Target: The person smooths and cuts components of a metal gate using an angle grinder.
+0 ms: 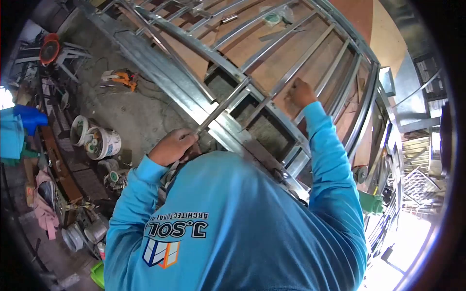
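Observation:
My left hand (174, 146), at the near side of the metal frame, is closed around the lower end of a thin metal bar (219, 109). That bar slants up and to the right across the frame's edge rail. My right hand (302, 93) is over the slatted part of the metal frame (302, 62), beside one of its long slats. Its fingers are curled together, and whatever they may hold is too small or hidden to make out. Brown board (264, 72) shows beneath the slats.
An orange power tool (125, 80) lies on the concrete floor at the left. White buckets (104, 143) with things in them stand nearer. A short metal cylinder (229, 19) and a clear plastic bag (275, 17) lie farther back on the frame.

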Motion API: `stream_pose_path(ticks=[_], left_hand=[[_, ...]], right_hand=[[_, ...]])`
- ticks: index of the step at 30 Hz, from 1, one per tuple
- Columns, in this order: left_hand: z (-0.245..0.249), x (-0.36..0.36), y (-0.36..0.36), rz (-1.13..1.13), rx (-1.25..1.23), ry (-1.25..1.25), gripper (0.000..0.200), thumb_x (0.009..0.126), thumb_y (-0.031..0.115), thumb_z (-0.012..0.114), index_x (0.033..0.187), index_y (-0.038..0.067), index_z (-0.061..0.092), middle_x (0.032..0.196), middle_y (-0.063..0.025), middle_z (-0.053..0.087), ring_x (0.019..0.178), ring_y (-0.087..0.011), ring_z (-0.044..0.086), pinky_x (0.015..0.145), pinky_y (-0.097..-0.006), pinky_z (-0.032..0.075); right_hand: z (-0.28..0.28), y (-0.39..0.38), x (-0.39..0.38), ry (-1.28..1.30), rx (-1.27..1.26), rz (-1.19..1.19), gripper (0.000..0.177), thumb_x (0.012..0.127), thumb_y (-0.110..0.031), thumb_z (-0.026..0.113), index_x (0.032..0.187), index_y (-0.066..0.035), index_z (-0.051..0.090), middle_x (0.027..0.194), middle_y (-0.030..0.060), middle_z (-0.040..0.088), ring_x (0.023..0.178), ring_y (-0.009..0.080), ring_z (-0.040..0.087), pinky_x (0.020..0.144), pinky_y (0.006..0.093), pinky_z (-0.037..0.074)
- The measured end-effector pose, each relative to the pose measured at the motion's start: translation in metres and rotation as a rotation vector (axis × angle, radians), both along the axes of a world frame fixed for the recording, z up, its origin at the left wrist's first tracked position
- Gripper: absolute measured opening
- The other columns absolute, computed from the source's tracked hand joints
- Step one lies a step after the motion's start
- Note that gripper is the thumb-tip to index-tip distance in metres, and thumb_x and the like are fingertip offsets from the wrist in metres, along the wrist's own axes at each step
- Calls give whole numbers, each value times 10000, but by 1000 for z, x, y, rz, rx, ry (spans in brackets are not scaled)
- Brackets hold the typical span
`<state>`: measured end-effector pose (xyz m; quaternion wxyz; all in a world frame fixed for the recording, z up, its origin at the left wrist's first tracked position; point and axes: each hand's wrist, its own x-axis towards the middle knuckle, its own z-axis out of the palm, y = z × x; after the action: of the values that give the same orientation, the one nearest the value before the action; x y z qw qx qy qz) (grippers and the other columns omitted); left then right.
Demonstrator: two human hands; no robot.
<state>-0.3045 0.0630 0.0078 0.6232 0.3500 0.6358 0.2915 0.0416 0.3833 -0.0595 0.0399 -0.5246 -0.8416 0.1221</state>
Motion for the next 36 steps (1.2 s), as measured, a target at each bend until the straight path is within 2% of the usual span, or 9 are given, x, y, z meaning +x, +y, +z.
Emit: stream_pose_path(ticks=[2,4,14,25,30,31,33,35,36], left_hand=[[-4,-5,-3,57,-21,-126,310,1045,308,571,1050,4,634,731,-60,637,588,-143,595,532,-296,477],[2,-6,0,156,-71,-185,301,1048,298,565,1086,6,627,758,-84,663,625,-162,643,567,-292,520],[0,-21,16,-1,-28,-119,427,1053,420,547,1082,3,630,822,-111,700,688,-178,673,648,-318,556],[21,-30,78,-237,406,351,396,1011,372,607,1054,-16,677,773,-45,633,692,-129,585,640,-316,499],[22,-12,95,-417,750,687,395,977,383,613,1016,-2,696,879,-202,713,807,-372,689,715,-442,524],[24,-12,90,-460,620,715,419,971,406,608,1018,-1,697,970,-246,709,933,-460,652,771,-481,512],[12,-18,79,-474,551,643,402,968,395,635,1014,1,696,962,-229,706,906,-411,668,777,-461,513],[-8,-34,65,-407,442,487,351,999,326,622,1000,-22,670,899,-190,688,840,-294,662,765,-405,509],[-2,-38,58,-435,489,474,322,1008,291,618,1010,-28,660,900,-164,682,849,-243,638,774,-396,508]], right_hand=[[-1,11,-4,-130,-36,33,275,922,-228,611,1089,-11,638,1008,261,712,897,423,711,791,484,560],[13,7,-15,130,-26,-229,252,937,-226,588,1051,-7,637,999,252,715,881,413,713,793,479,555],[88,-93,-53,-172,-400,318,420,958,-348,566,1087,30,697,1029,306,688,1001,452,671,912,517,517],[163,-164,-29,-97,-261,291,308,938,-279,607,1025,7,683,960,268,682,923,461,654,836,523,515],[86,-200,-30,82,-241,660,204,775,-147,590,865,15,675,855,239,671,820,436,653,776,524,528],[86,-224,-26,360,-242,484,196,775,-143,591,870,8,673,853,233,669,820,431,654,767,525,524],[69,-262,-22,910,-373,343,186,847,-182,607,877,-4,653,866,215,664,821,428,644,762,505,523],[101,-290,-24,743,-374,312,233,937,-239,609,921,-7,624,884,207,657,835,430,643,768,494,525],[152,-304,-31,282,-267,219,250,956,-253,597,964,-4,614,887,210,653,848,430,651,771,503,527]])
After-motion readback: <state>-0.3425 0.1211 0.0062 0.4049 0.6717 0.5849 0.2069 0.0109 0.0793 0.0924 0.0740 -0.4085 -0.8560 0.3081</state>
